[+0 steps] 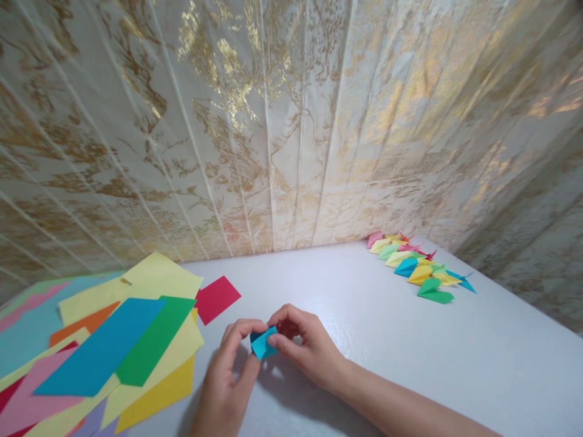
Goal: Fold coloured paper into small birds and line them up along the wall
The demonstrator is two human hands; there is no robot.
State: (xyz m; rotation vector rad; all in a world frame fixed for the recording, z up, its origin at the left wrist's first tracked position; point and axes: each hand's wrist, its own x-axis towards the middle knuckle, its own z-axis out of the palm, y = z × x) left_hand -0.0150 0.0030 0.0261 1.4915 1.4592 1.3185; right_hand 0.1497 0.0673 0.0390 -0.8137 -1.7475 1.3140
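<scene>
I see a blue paper piece (263, 344) pinched between my left hand (228, 379) and right hand (303, 346). At nine o'clock lie flat sheets (104, 352): blue, green, pale yellow, deeper yellow, pink, orange, teal (a lilac corner shows too), plus a red square (217, 298). At two o'clock sit folded pieces (419, 264) in pink, yellow, green, blue and red. The table (364, 340) is plain white; the wall (291, 121) is cream with a gold pattern.
</scene>
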